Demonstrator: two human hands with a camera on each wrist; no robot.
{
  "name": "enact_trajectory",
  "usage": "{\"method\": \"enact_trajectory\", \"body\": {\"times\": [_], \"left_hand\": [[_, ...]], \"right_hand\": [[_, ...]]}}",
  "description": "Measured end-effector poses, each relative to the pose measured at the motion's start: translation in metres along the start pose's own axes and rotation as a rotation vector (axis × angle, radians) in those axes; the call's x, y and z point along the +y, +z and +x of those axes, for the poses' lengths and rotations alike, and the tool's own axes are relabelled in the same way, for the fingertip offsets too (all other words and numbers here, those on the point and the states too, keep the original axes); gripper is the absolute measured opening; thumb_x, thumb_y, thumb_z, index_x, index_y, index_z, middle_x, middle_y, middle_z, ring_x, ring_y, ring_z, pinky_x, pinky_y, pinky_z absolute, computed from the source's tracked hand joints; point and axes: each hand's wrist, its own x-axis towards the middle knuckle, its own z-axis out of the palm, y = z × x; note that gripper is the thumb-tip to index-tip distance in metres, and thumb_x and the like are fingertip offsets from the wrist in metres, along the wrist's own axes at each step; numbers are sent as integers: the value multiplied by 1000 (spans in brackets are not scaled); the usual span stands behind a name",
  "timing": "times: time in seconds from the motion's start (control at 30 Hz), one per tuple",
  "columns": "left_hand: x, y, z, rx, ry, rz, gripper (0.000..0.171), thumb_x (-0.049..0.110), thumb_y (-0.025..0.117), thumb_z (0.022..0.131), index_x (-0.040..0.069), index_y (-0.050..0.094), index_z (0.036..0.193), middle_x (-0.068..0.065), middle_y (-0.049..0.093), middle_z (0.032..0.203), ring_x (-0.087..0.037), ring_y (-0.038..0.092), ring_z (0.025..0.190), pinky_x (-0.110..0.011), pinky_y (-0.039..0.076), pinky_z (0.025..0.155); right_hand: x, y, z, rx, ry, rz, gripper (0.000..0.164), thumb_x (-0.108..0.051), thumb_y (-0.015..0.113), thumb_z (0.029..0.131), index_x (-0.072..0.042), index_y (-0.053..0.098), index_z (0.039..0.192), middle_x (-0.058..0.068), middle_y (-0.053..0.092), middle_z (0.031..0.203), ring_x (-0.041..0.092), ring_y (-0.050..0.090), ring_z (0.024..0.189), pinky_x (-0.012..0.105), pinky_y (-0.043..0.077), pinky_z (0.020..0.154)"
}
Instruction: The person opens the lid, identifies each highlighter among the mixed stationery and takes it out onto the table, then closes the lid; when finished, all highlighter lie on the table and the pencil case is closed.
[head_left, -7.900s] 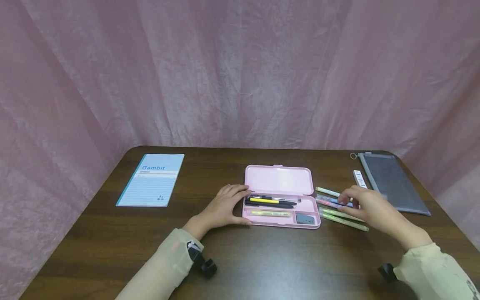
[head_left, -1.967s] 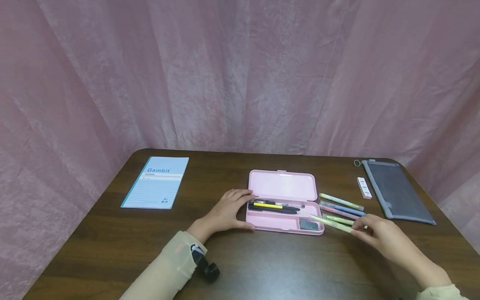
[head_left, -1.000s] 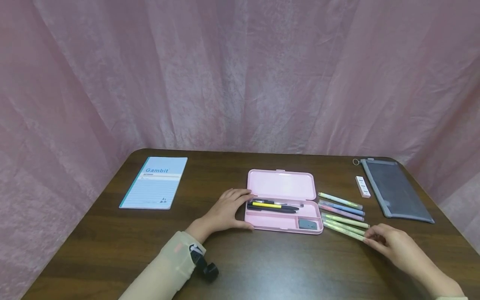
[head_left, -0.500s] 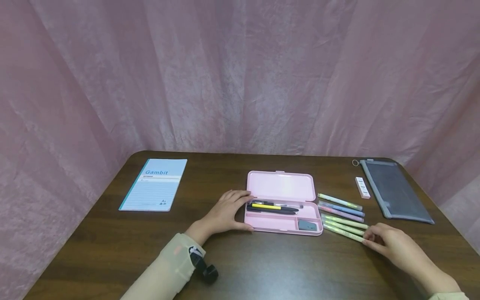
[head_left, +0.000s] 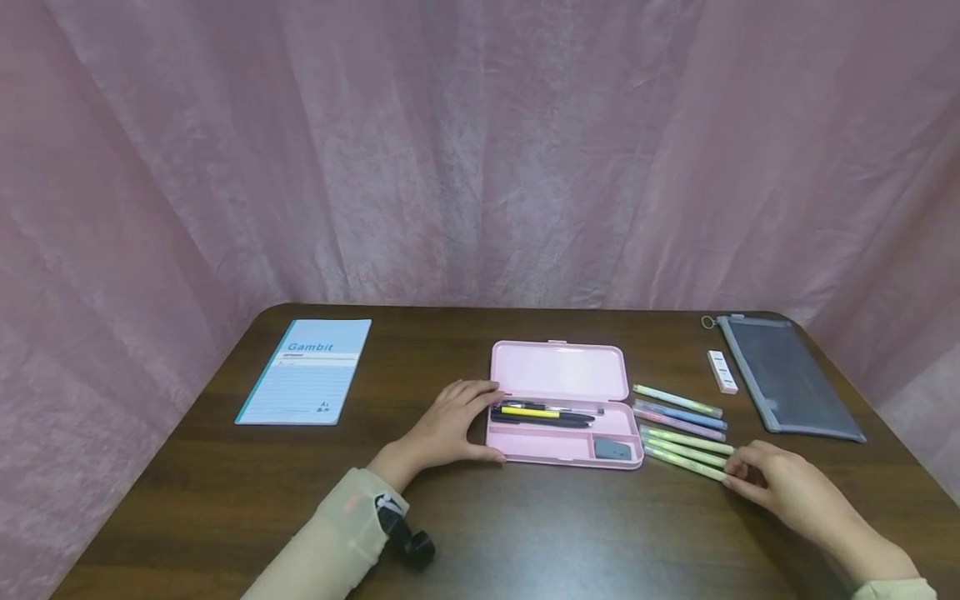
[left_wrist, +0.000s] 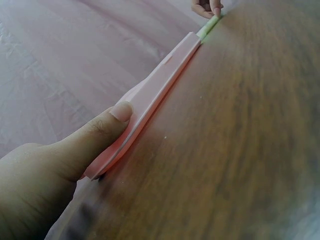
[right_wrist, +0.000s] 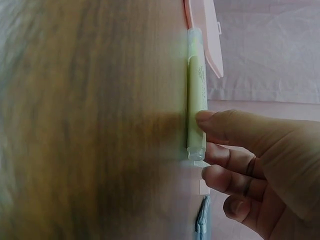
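An open pink pencil case (head_left: pixel 558 372) lies on the table. My left hand (head_left: pixel 444 427) grips its left end, thumb along the front wall (left_wrist: pixel 150 105) and fingers toward the hinge. Inside are black pens with a yellow one (head_left: pixel 532 412) and a grey eraser (head_left: pixel 612 449). My right hand (head_left: pixel 791 493) pinches the near end of a yellow-green highlighter (right_wrist: pixel 196 100) between thumb and fingers. It lies nearest me in a row right of the case, beside other green highlighters (head_left: pixel 686 439), a pink-purple one (head_left: pixel 686 423), a blue one (head_left: pixel 693 416) and a pale one (head_left: pixel 678 401).
A grey zip pouch (head_left: pixel 787 375) lies at the far right, with a small white block (head_left: pixel 722 372) beside it. The blue notebook (head_left: pixel 303 375) lies at the left. A pink curtain (head_left: pixel 480 167) hangs behind the table's back edge.
The yellow-green highlighter has gone from the case's front compartment to the row on the table, carried rightward by my right hand. The left hand has stayed on the case.
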Motion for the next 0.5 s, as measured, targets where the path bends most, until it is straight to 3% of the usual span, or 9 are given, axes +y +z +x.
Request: {"method": "enact_trajectory", "body": {"times": [0.2, 0.5], "left_hand": [[0, -1, 0, 0, 5, 20, 91, 68, 71, 70, 25, 41, 145, -1, 38, 152, -24, 33, 141, -49, 22, 120], [1, -4, -1, -31, -22, -97, 92, 67, 74, 67, 34, 38, 146, -2, 30, 156, -29, 28, 144, -56, 31, 114]], "right_hand": [[-1, -4, 1, 6, 16, 4, 28, -13, 84, 66, -26, 60, 74, -22, 47, 71, -10, 41, 65, 20, 40, 54], [-5, -20, 12, 19, 21, 41, 22, -11, 81, 70, -22, 65, 80, -20, 51, 72, -11, 40, 65, 20, 41, 54]]}}
